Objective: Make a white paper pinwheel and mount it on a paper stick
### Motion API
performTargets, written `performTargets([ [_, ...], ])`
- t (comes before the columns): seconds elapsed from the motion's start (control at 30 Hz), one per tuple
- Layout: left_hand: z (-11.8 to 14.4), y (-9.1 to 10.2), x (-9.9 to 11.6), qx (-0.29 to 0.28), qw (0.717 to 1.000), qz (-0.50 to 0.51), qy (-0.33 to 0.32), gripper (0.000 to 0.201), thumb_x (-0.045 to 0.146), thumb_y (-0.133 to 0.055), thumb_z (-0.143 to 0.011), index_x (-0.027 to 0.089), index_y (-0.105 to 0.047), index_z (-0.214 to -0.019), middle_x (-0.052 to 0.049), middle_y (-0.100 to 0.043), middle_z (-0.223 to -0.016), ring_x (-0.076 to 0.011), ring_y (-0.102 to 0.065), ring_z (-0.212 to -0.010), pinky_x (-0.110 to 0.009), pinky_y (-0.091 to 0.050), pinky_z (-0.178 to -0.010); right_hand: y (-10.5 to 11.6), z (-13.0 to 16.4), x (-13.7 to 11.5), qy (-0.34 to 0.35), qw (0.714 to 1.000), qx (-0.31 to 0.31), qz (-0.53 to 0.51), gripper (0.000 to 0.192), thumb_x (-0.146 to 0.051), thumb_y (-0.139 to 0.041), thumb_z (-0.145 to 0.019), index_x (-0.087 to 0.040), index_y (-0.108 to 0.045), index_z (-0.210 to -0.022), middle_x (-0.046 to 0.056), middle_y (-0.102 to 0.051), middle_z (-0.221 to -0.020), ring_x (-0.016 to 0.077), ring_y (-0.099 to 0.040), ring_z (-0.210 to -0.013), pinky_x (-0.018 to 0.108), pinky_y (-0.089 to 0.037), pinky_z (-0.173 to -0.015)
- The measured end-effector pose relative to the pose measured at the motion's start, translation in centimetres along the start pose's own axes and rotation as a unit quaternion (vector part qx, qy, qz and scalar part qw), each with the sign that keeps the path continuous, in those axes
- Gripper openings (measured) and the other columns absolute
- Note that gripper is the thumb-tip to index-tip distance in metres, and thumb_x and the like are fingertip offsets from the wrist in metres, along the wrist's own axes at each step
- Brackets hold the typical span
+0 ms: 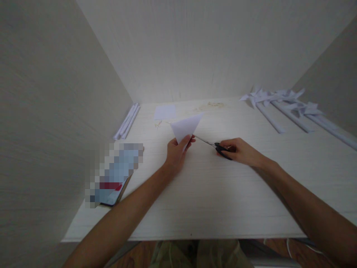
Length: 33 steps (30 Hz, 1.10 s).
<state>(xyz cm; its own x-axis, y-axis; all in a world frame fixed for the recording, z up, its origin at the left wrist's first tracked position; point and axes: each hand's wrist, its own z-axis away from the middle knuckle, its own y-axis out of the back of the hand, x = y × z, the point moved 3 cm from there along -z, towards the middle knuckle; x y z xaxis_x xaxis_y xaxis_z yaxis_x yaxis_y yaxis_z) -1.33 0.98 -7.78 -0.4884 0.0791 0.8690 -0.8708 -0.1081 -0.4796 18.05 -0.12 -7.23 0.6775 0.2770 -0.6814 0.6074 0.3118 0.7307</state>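
Note:
My left hand [177, 150] pinches a folded sheet of white paper [186, 126] near its lower corner, thumb in front. The paper is raised off the table and fans out to a wide upper edge. A pair of scissors [219, 147] with black handles is in my right hand [241, 152], fingers closed about the handles. Its thin metal blades point left, and their tips reach the paper's right edge beside my left fingers. Whether the blades are spread or cutting into the paper cannot be made out.
Rolled white paper tubes [127, 121] lie by the left wall, above a phone [117, 176] with a blurred screen. A flat white paper square [165, 111] rests near the back wall. At right are several paper tubes with pointed paper shapes [275, 97] at their ends. The white table [212, 208] has walls around it.

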Motion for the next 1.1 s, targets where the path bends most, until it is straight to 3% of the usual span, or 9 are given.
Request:
performTargets([
  [0.5, 0.03, 0.03, 0.02, 0.005, 1.000, 0.006, 0.004, 0.012, 0.020, -0.069, -0.059, 0.013, -0.063, -0.067, -0.002, -0.065, -0.068, -0.0095, -0.058, -0.063, -0.024, -0.043, -0.068, 0.14, 0.02, -0.13, 0.008, 1.000, -0.002, 0.027, 0.032, -0.046, -0.047, -0.075, -0.017, -0.059, -0.070, 0.000, -0.052, -0.057, 0.0113, -0.043, -0.050, 0.023, -0.027, -0.045],
  [1.1, 0.18, -0.10, 0.15, 0.009, 1.000, 0.007, 0.008, 0.011, 0.020, -0.069, -0.058, 0.013, -0.063, -0.066, -0.002, -0.064, -0.067, -0.0098, -0.058, -0.064, -0.025, -0.043, -0.069, 0.01, 0.02, -0.01, 0.003, 1.000, -0.023, -0.022, 0.031, -0.043, -0.047, -0.076, -0.016, -0.059, -0.068, -0.001, -0.046, -0.054, 0.0102, -0.039, -0.049, 0.023, -0.026, -0.044],
])
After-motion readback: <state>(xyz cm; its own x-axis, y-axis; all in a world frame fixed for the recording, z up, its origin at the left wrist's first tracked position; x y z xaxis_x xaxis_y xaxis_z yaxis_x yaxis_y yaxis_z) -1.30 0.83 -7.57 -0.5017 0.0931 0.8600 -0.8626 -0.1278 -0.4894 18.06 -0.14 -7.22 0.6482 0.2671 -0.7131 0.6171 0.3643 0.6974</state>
